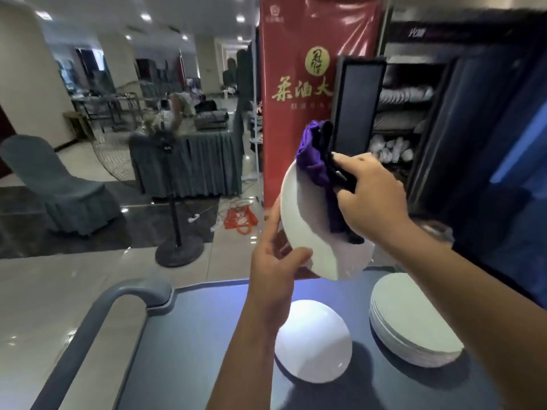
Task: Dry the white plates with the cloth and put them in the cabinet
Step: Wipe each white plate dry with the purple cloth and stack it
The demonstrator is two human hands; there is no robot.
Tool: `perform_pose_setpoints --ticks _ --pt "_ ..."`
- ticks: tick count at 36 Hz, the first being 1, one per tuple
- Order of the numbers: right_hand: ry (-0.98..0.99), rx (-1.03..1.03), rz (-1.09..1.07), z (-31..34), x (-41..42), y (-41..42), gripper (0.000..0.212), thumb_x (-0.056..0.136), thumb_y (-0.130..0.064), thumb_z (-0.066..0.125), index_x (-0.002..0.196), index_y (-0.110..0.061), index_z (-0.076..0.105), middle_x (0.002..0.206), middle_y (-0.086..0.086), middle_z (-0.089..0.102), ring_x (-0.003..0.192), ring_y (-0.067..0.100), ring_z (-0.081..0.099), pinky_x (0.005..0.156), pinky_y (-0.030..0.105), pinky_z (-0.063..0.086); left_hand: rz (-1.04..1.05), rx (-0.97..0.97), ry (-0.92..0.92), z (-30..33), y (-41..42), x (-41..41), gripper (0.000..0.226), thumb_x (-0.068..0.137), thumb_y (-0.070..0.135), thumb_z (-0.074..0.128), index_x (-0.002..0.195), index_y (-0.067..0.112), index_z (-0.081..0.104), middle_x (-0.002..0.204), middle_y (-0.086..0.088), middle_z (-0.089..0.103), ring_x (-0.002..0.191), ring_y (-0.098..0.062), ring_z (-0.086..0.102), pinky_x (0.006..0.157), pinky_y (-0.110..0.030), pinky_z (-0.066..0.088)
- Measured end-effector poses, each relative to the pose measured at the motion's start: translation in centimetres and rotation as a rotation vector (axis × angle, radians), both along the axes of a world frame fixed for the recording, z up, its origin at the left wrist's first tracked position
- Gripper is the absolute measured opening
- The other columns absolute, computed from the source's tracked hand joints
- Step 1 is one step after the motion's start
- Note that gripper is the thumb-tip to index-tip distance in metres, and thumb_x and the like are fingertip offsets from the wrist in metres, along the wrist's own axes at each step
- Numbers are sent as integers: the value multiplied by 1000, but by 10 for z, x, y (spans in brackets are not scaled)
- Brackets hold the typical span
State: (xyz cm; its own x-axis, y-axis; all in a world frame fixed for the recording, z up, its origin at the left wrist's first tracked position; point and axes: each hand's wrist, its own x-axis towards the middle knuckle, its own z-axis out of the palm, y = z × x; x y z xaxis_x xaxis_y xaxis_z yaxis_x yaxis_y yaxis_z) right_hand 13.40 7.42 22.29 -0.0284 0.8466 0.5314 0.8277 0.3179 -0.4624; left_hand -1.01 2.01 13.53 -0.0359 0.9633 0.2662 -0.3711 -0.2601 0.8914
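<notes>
My left hand [276, 266] grips the lower rim of a white plate [307, 229], held up and tilted above the cart. My right hand [368, 196] holds a purple and black cloth [316, 164] against the plate's upper right face. A single white plate [313, 341] lies on the cart below my left forearm. To its right sits a stack of several white plates [411, 324]. The dark cabinet [414, 113] stands open behind, with white dishes on its shelves.
The blue-grey cart [189, 335] has a curved handle [130, 294] at its left. A red banner [299, 84] stands beside the cabinet's open door [358, 105]. A floor stand [177, 232], covered tables and a covered chair [59, 184] fill the room at left.
</notes>
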Motion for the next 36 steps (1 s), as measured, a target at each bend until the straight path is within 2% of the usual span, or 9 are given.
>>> perform_pose_setpoints --ticks 6,10,13,19,21,24,26,30,36 --pt "-37 -44 140 -9 -29 -14 10 82 -30 66 91 -28 68 102 -11 53 88 19 56 68 31 37 6 19 11 3 -8 -13 85 77 -7 58 143 46 52 125 -1 71 111 -25 68 75 -60 61" --pt "17 2 230 -11 -46 -17 24 81 -23 69 103 -33 73 105 -13 58 91 17 56 70 30 37 6 13 -78 5 -12 -20 84 84 -14 55 132 55 58 126 -1 72 113 -24 69 80 -55 62" --pt "4 -5 295 -16 -56 -24 40 80 -20 69 116 -37 73 110 -14 62 98 21 59 80 34 47 8 -10 -130 4 -12 -31 80 77 -5 57 142 41 56 129 -5 70 114 -33 68 82 -59 61" --pt "-67 -47 431 -37 -56 -39 46 74 -67 48 113 -52 66 105 -20 61 94 18 55 76 36 49 -172 -25 -448 -7 -16 -47 83 63 17 79 144 19 57 124 -13 70 99 -28 70 73 -49 59" --pt "-163 -55 429 -41 -53 -41 37 82 -64 57 117 -57 61 107 -21 58 95 18 51 74 39 50 -193 -86 -586 -8 -18 -47 90 60 36 88 141 10 59 118 -14 70 90 -26 68 67 -44 57" --pt "-306 -63 424 -38 -47 -46 39 88 -47 70 120 -63 54 108 -22 56 94 19 49 72 36 47 -195 -160 -655 -7 -17 -41 59 83 50 65 127 11 69 117 -19 71 89 -29 69 65 -44 58" --pt "-370 -69 427 -35 -41 -48 47 89 -35 72 121 -63 52 108 -23 55 92 19 50 68 34 44 -160 -229 -679 -8 -13 -39 53 87 44 57 126 10 69 115 -21 72 89 -33 73 64 -47 61" --pt "-485 -46 423 -34 -21 -49 47 86 -21 67 117 -55 59 104 -22 56 85 22 55 59 30 36 -55 -190 -630 -5 -8 -32 67 79 24 70 144 23 56 132 -22 65 111 -41 68 85 -61 59" --pt "-584 81 368 -35 9 -48 68 57 -7 86 106 -50 70 94 -16 62 71 20 61 48 25 34 54 -157 -500 -5 -4 -25 61 89 1 49 139 35 60 133 -11 68 104 -27 70 71 -41 60"
